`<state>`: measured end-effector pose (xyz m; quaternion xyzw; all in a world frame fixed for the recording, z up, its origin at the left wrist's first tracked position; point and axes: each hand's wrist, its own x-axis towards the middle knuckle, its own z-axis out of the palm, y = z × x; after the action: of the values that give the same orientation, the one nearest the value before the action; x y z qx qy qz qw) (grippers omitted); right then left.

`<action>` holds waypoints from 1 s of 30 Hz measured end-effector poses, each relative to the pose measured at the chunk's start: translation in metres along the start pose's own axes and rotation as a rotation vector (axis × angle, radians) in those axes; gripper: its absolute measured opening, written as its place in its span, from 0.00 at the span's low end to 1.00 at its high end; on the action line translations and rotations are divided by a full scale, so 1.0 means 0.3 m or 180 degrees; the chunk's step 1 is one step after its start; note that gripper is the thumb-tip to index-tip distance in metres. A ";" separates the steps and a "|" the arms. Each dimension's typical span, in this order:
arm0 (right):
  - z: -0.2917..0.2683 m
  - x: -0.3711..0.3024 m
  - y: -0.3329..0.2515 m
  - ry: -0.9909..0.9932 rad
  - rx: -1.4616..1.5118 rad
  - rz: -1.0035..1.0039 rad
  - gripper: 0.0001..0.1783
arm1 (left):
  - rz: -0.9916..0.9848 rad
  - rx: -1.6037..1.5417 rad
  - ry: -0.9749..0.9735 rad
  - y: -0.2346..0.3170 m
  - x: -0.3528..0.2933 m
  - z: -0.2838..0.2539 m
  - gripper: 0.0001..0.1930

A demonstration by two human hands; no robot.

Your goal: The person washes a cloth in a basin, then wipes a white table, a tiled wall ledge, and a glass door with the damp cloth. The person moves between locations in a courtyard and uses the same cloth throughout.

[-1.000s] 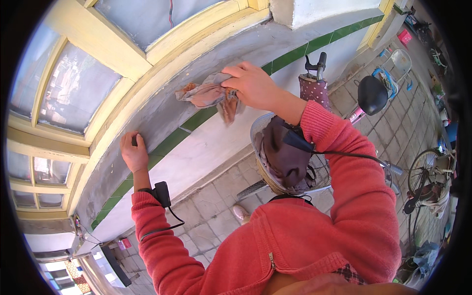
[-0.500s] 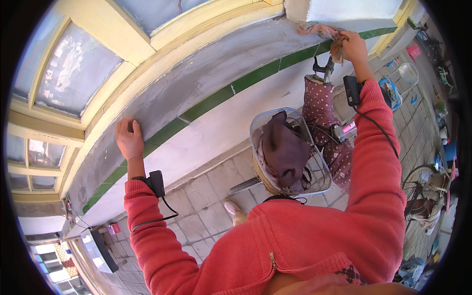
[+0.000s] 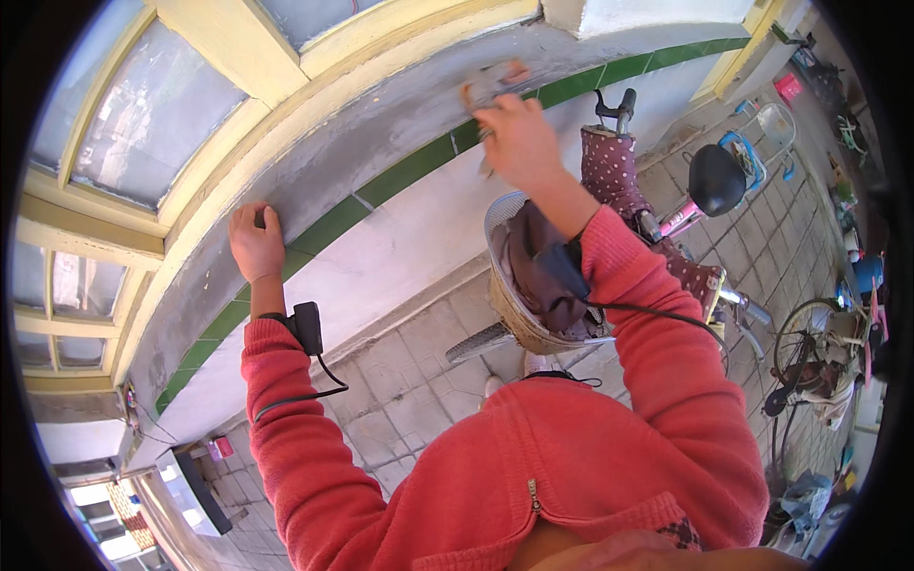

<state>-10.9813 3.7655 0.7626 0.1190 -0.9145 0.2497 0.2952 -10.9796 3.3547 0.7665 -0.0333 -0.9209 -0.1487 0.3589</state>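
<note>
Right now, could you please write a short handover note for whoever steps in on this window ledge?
Left hand: flat on the grey concrete ledge, holding nothing.
Right hand: pressing a crumpled brownish rag against the ledge, above the green tile strip.
A bicycle with a wire basket stands below.
Done: cannot tell how much is wiped.
Left: cannot tell which parts of the ledge remain.

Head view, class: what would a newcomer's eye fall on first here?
The right hand presses a blurred cloth against the grey window ledge, top centre. The left hand rests flat on that ledge. Below stands a bicycle basket with dark fabric inside.
</note>
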 end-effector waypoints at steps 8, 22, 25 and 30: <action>-0.059 -0.502 -0.379 -0.1107 0.2303 -0.0492 0.20 | 0.0140 -0.0179 0.0238 -0.015 -0.020 0.001 0.06; -0.761 -2.081 0.122 -0.1599 -0.0190 0.3547 0.20 | -0.0509 -0.1247 0.0934 0.047 -0.299 -0.098 0.16; -0.845 -2.646 0.205 -0.1333 -0.0343 0.5068 0.15 | -0.0828 -0.1221 0.0527 0.111 -0.713 -0.127 0.20; -0.960 -3.354 0.199 -0.3870 -0.0799 0.4687 0.21 | -0.1789 -0.0487 -0.2632 0.088 -1.575 -0.109 0.16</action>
<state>-10.0622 4.0383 0.3384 -0.4082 -0.7766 0.1683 -0.4493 -10.6042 3.3914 0.4789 0.1335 -0.9458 -0.2809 -0.0933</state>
